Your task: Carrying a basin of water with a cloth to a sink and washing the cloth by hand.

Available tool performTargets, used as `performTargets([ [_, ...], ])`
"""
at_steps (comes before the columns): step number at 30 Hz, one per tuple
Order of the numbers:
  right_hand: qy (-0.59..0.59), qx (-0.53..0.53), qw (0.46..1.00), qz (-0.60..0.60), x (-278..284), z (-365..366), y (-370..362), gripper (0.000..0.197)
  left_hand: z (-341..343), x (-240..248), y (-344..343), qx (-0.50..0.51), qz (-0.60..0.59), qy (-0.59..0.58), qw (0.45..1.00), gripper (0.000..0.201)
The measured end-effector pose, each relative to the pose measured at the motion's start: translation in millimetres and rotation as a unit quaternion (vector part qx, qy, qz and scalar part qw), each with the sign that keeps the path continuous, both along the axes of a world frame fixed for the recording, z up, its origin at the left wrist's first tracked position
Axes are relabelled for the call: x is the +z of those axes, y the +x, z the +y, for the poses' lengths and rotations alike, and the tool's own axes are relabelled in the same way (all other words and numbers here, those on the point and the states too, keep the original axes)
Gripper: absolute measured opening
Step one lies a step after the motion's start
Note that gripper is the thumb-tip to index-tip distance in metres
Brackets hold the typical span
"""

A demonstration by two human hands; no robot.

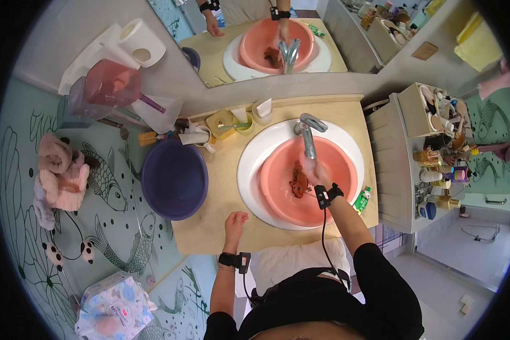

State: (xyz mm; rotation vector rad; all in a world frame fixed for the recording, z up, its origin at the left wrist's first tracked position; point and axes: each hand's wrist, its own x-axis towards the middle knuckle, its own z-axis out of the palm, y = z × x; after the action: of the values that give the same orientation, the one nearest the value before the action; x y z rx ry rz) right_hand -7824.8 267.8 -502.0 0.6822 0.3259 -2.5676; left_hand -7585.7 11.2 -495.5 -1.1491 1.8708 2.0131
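A pink basin (pixel 270 195) stands inside the white oval sink (pixel 249 190). My right hand (pixel 316 171) reaches into the basin under the chrome faucet (pixel 309 141); its fingers are blurred and partly hidden by the spout, so their grip does not show. Against that hand lies a wet orange-brown item (pixel 298 182) with dark markings like an animal's face, perhaps cloth. I cannot tell whether the hand holds it. My left hand (pixel 236 224) hovers by the counter's front edge, left of the sink, fingers loosely bent and holding nothing. Both wrists wear black straps with cables.
A dark blue basin (pixel 174 179) sits at the counter's left edge. Behind it are cups (pixel 262 112) and a yellow container (pixel 220 123). A green tube (pixel 362 200) lies right of the sink. Bottles crowd the cabinet (pixel 392 164) at right. The mirror (pixel 328 51) reflects the sink.
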Motion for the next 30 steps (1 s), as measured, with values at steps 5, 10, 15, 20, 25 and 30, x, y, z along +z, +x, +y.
performTargets([
  [5, 0.231, 0.249, 0.940, 0.021, -17.6, 27.0, 27.5, 0.026, 9.3, 1.7, -10.1, -0.015, 0.019, 0.022, 0.999, 0.028],
  [10, 0.484, 0.410, 0.760, 0.138, 7.0, 52.5, 45.9, 0.040, 23.5, 2.9, -41.4, -0.059, 0.058, 0.009, 0.997, 0.031],
  [15, 0.490, 0.419, 0.740, 0.192, 44.0, 92.7, 53.6, 0.043, 49.0, -5.7, -99.4, -0.128, 0.108, 0.011, 0.986, 0.038],
  [20, 0.534, 0.401, 0.665, 0.334, 45.5, 144.0, 69.1, 0.043, 104.7, 16.8, -178.7, -0.206, 0.100, -0.023, 0.973, 0.048],
  [25, 0.502, 0.322, 0.769, 0.231, 60.7, 176.8, 58.2, 0.029, 140.8, 15.8, -214.1, -0.021, 0.059, 0.356, 0.932, 0.055],
  [30, 0.464, 0.299, 0.815, 0.179, 86.0, 228.0, 48.7, 0.028, 173.8, -14.2, -254.1, 0.022, 0.034, 0.482, 0.875, 0.041],
])
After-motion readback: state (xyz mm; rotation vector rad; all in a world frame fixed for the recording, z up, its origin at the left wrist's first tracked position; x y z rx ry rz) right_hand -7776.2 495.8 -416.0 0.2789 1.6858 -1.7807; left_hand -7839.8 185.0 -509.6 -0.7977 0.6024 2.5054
